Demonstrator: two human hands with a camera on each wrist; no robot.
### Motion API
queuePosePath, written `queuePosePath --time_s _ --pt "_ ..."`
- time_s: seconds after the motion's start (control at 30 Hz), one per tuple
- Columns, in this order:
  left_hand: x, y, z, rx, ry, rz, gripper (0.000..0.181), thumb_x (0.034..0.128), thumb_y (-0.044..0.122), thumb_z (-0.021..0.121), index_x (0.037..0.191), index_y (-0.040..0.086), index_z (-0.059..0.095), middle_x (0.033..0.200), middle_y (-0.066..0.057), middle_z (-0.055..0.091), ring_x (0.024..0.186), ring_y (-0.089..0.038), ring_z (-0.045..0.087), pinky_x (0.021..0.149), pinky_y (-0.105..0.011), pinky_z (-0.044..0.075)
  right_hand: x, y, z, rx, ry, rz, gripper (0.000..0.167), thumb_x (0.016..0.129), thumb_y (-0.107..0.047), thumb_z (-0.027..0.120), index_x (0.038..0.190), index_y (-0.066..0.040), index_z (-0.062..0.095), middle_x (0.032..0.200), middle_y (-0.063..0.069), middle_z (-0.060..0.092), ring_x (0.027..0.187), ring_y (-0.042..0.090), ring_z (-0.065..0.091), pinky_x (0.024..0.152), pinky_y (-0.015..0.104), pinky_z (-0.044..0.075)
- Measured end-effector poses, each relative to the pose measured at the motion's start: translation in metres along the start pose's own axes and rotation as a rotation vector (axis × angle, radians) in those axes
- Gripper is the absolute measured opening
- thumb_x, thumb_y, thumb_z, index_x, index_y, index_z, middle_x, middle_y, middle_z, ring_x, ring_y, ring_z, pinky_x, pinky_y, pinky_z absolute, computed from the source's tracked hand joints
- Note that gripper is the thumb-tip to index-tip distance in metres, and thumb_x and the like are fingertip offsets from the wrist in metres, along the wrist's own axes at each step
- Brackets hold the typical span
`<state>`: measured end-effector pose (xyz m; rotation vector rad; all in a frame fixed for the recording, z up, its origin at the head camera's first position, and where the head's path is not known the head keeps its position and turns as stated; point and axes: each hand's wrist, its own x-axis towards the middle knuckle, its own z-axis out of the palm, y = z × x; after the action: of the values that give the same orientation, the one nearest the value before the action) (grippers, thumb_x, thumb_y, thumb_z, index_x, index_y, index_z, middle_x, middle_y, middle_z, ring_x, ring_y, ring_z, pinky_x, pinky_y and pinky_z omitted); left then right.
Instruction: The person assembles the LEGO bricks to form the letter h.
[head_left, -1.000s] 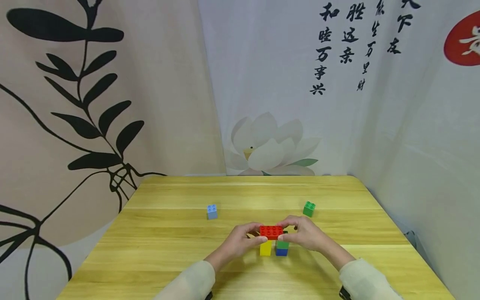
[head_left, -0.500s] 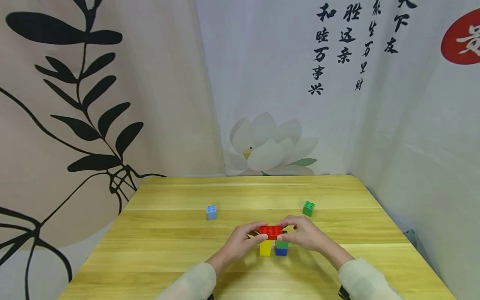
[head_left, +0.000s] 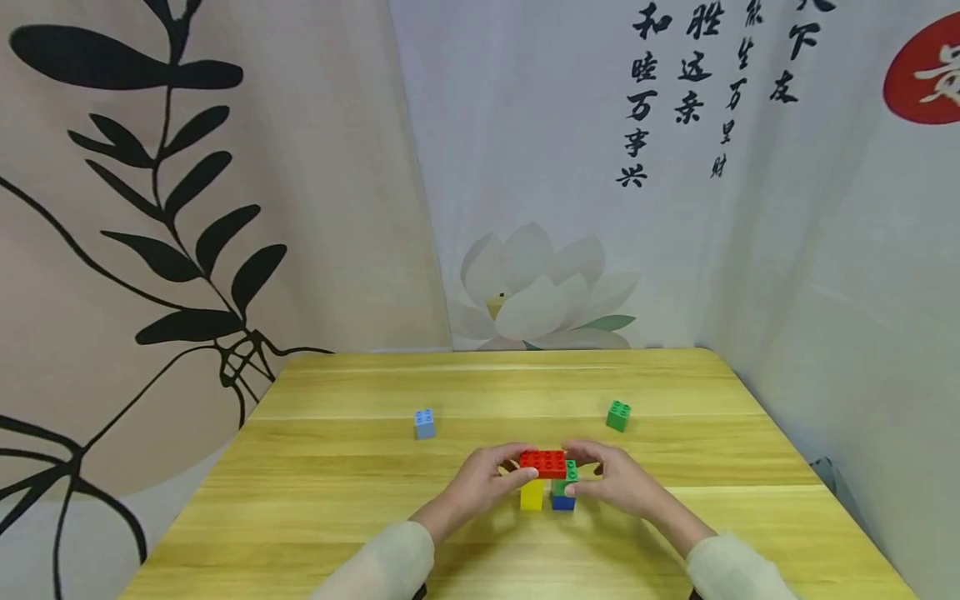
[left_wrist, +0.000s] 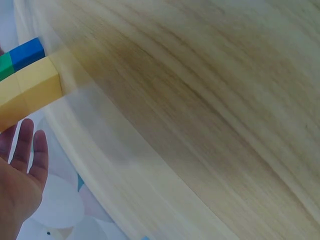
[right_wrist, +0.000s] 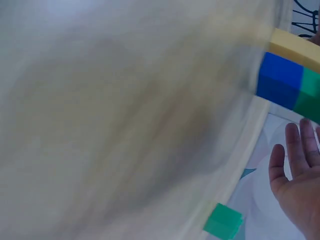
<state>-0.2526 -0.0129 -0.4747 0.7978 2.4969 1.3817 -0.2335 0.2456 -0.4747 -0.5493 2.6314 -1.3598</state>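
Note:
A red brick (head_left: 542, 463) lies across the tops of two columns. My left hand (head_left: 480, 483) pinches its left end between thumb and forefinger. Below it stand a yellow column (head_left: 531, 497) and, to the right, a green brick (head_left: 572, 472) on a blue brick (head_left: 562, 503). My right hand (head_left: 615, 481) holds the green brick, thumb in front and forefinger behind; the far fingertip is partly hidden. In the left wrist view, the other fingers of the left hand (left_wrist: 22, 175) extend near the yellow column. Spread fingers of the right hand (right_wrist: 302, 180) show in the right wrist view.
A light blue brick (head_left: 424, 423) stands at the back left of the wooden table (head_left: 337, 500). Another, loose green brick (head_left: 618, 416) is at the back right. Behind the table hangs a printed curtain (head_left: 525, 167).
My right hand has let go of the red brick's right end and shifted slightly right, its thumb lower, to the green brick. The left hand stays on the red brick.

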Motion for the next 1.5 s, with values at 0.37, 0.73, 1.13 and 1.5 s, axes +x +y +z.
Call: queuePosePath --time_s 0.37,0.73,1.13,1.5 --pt "0.0 -0.001 -0.003 -0.033 -0.001 -0.01 0.036 0.0958 0.04 0.065 0.129 0.024 0.066 0.108 0.011 0.068 0.092 -0.013 0.06 0.071 -0.028 0.052 0.003 0.006 0.006 -0.004 0.0 -0.015 0.035 0.085 -0.033 0.079 0.116 -0.017 0.071 0.107 -0.005 0.07 0.103 0.022 0.062 0.089 0.053 0.046" --pt "0.003 0.004 -0.003 0.054 -0.017 -0.033 0.04 0.095 0.044 0.065 0.129 0.023 0.067 0.098 0.01 0.067 0.088 -0.013 0.059 0.068 -0.029 0.05 -0.001 0.003 0.001 -0.016 -0.012 -0.005 0.058 0.086 -0.033 0.079 0.135 -0.01 0.059 0.127 0.006 0.064 0.117 0.031 0.057 0.095 0.06 0.042" --pt "-0.001 0.001 0.004 -0.036 0.034 -0.01 0.035 0.0945 0.043 0.066 0.124 0.024 0.068 0.11 0.011 0.067 0.097 -0.014 0.06 0.076 -0.031 0.052 0.006 -0.016 -0.001 -0.027 0.024 -0.066 0.027 0.091 -0.036 0.073 0.113 -0.021 0.071 0.119 -0.002 0.065 0.116 0.03 0.056 0.091 0.058 0.044" --pt "-0.003 0.0 0.003 -0.004 0.038 -0.032 0.037 0.0945 0.048 0.064 0.125 0.027 0.067 0.109 0.011 0.066 0.093 -0.014 0.057 0.073 -0.032 0.05 0.005 -0.02 0.004 -0.047 0.028 -0.043 0.032 0.093 -0.038 0.07 0.118 -0.019 0.069 0.119 -0.003 0.065 0.113 0.026 0.057 0.087 0.049 0.045"
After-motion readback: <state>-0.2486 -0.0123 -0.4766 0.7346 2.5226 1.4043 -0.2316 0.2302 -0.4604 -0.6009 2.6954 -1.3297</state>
